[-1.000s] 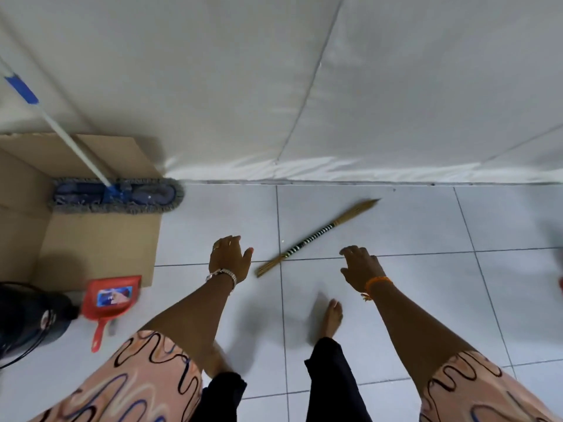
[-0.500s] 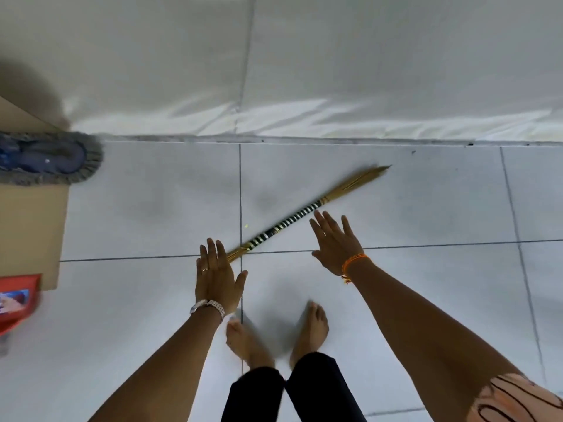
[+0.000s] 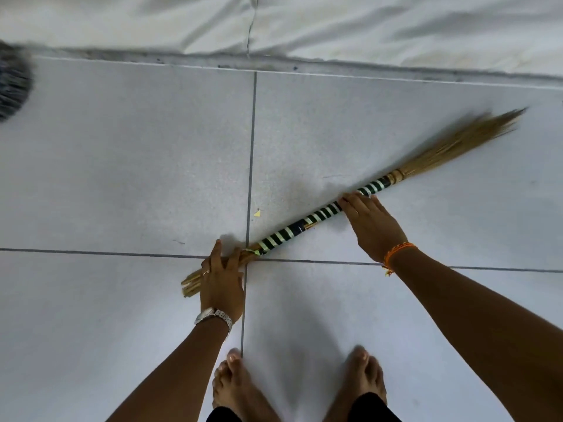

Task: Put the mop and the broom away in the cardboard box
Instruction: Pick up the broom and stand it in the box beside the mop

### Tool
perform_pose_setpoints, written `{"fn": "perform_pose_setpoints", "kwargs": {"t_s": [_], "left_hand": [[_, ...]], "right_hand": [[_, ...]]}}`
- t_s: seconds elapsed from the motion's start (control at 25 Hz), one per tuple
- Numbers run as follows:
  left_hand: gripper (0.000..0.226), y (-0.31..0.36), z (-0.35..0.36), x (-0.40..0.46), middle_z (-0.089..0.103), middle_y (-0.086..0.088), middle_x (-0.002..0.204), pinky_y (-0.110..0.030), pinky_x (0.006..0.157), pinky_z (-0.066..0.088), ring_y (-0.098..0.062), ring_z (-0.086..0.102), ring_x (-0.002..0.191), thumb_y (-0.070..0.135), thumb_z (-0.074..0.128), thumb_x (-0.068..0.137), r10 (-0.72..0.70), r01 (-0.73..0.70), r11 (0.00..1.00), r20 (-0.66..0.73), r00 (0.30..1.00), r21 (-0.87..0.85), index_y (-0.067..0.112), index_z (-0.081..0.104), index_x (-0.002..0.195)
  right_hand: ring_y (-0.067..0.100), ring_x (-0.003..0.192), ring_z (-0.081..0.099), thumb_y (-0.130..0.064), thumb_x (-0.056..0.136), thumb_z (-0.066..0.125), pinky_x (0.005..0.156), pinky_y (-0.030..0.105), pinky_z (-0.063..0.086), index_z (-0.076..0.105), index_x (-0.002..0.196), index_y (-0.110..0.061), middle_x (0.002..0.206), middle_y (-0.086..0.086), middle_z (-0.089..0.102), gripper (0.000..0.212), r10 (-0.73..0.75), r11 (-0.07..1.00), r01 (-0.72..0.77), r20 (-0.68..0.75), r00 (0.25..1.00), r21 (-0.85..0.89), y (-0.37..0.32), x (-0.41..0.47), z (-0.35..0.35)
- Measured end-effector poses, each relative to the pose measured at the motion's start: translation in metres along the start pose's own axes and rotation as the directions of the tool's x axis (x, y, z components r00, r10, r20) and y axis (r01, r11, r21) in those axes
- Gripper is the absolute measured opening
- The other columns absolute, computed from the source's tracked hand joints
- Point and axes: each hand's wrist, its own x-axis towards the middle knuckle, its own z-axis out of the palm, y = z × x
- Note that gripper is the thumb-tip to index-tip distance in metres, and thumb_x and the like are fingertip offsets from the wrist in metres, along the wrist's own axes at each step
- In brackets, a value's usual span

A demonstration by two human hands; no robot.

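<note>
The broom (image 3: 307, 225) lies slantwise on the tiled floor, its striped black-and-white handle in the middle and its straw bristles (image 3: 457, 141) pointing up and right. My left hand (image 3: 221, 281) lies over the broom's lower left straw end, fingers wrapped onto it. My right hand (image 3: 371, 226) reaches the striped handle with its fingertips touching it, palm down. A grey fringe of the mop head (image 3: 12, 83) shows at the left edge. The cardboard box is out of view.
A white sheet (image 3: 365, 28) hangs down to the floor along the far edge. My bare feet (image 3: 237, 388) stand on the tiles just below the broom. A small yellow scrap (image 3: 257, 213) lies near a tile joint.
I have bent lower and nearer. Both hands have come down from above the floor onto the broom. The box and red dustpan have left the view.
</note>
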Motion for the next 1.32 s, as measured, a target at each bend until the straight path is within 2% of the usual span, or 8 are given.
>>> {"fn": "perform_pose_setpoints", "kwargs": {"t_s": [0.32,0.48,0.6,0.84,0.92,1.04,1.12,1.32], "left_hand": [[0.053,0.009,-0.034,-0.01,0.068,-0.009,0.09,-0.042,0.07,0.056,-0.031,0.066,0.08,-0.014,0.074,0.069,0.101,-0.1,0.995,-0.205,0.974,0.014,0.011,0.061,0.115],[0.071,0.021,-0.156,-0.045,0.07,-0.005,0.106,-0.045,0.094,0.052,-0.031,0.066,0.097,-0.011,0.072,0.066,0.314,-0.256,0.944,-0.329,0.891,0.208,0.016,0.062,0.131],[0.056,0.034,-0.286,-0.078,0.067,-0.004,0.131,-0.054,0.123,0.024,-0.035,0.054,0.134,0.011,0.067,0.081,0.458,-0.357,0.882,-0.383,0.802,0.308,0.022,0.061,0.135],[0.095,0.037,-0.58,-0.19,0.004,-0.021,0.169,-0.051,0.123,-0.016,-0.041,-0.006,0.155,0.061,0.052,0.089,-0.124,0.015,0.988,-0.716,0.688,-0.157,0.011,0.015,0.16],[0.113,0.028,-0.635,-0.219,-0.002,-0.028,0.167,-0.056,0.126,-0.004,-0.041,-0.005,0.155,0.063,0.062,0.084,-0.373,0.013,0.889,-0.707,0.601,-0.458,0.003,0.002,0.159],[0.105,-0.017,-0.71,-0.247,0.016,-0.024,0.166,-0.055,0.125,0.019,-0.035,0.02,0.154,0.052,0.063,0.088,-0.626,-0.225,0.506,-0.534,0.568,-0.833,0.003,0.003,0.159],[0.075,-0.097,-0.766,-0.268,0.048,-0.018,0.149,-0.055,0.117,0.038,-0.033,0.051,0.136,0.042,0.062,0.091,-0.616,-0.418,0.228,-0.463,0.638,-0.88,0.016,0.025,0.151],[0.034,-0.151,-0.821,-0.301,0.069,-0.015,0.103,-0.057,0.099,0.053,-0.028,0.069,0.095,0.033,0.064,0.091,-0.464,-0.452,0.296,-0.541,0.702,-0.841,0.027,0.045,0.118]], "right_hand": [[0.027,0.083,0.063,-0.005,0.085,0.056,0.074,0.043,0.053,0.051,0.103,-0.015,0.092,0.005,0.064,0.021,-0.028,0.996,0.032,0.044,0.999,-0.087,-0.001,0.006,-0.049],[0.025,0.082,0.062,-0.008,0.087,0.055,0.061,0.038,0.045,0.058,0.099,-0.018,0.094,0.002,0.059,0.016,-0.038,0.997,0.045,0.113,0.993,-0.062,-0.003,-0.028,-0.159],[0.024,0.077,0.061,-0.006,0.085,0.058,0.056,0.039,0.05,0.058,0.096,-0.018,0.092,0.001,0.058,0.017,0.027,0.999,-0.029,0.091,0.996,0.022,-0.01,-0.063,-0.258],[0.03,0.084,0.063,-0.006,0.085,0.058,0.065,0.038,0.051,0.061,0.105,-0.018,0.1,0.003,0.06,0.024,0.043,0.966,-0.059,0.069,0.997,0.251,-0.094,-0.139,-0.474],[0.032,0.086,0.062,-0.007,0.085,0.059,0.066,0.035,0.045,0.061,0.106,-0.019,0.101,0.004,0.06,0.024,0.006,0.958,-0.025,0.067,0.998,0.284,-0.14,-0.143,-0.518],[0.032,0.086,0.061,-0.012,0.085,0.062,0.069,0.036,0.047,0.062,0.103,-0.019,0.099,0.006,0.059,0.019,-0.048,0.93,0.035,0.027,0.999,0.365,-0.244,-0.126,-0.577],[0.031,0.086,0.061,-0.014,0.085,0.062,0.072,0.038,0.049,0.062,0.103,-0.018,0.096,0.004,0.059,0.018,-0.119,0.91,0.126,-0.043,0.992,0.394,-0.36,-0.101,-0.616],[0.03,0.087,0.062,-0.015,0.085,0.062,0.074,0.039,0.051,0.062,0.107,-0.018,0.099,0.003,0.062,0.022,-0.082,0.868,0.13,-0.119,0.989,0.479,-0.46,-0.076,-0.623]]}}
